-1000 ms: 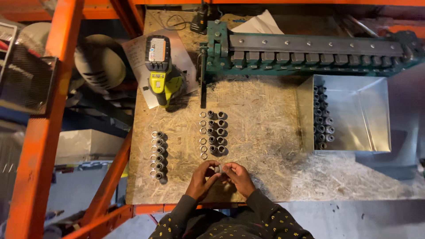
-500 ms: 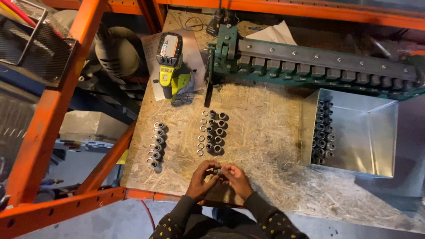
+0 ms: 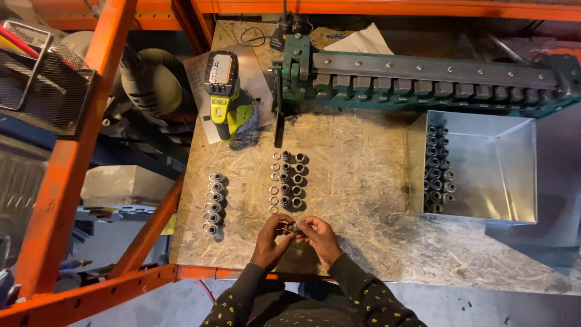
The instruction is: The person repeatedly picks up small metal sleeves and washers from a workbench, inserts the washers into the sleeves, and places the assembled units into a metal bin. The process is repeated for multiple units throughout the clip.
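My left hand [image 3: 272, 240] and my right hand [image 3: 319, 237] meet near the front edge of a chipboard bench top [image 3: 357, 181]. Together they pinch one small metal fitting [image 3: 292, 227] between the fingertips. Just beyond my hands lie three short rows of small metal nuts and fittings [image 3: 286, 180]. A separate column of similar fittings [image 3: 213, 203] lies to the left. More fittings [image 3: 437, 169] are lined up along the left wall of an open sheet-metal box [image 3: 496, 169] at the right.
A yellow-green cordless drill [image 3: 225, 91] stands at the back left on a paper sheet. A green metal bending brake [image 3: 423, 79] spans the back. Orange rack beams [image 3: 91, 139] frame the left and front; a wire basket [image 3: 42, 79] hangs at the left.
The view has shifted slightly, and my hands stay together at the front edge, still working the small fitting. Nothing on the bench has moved.
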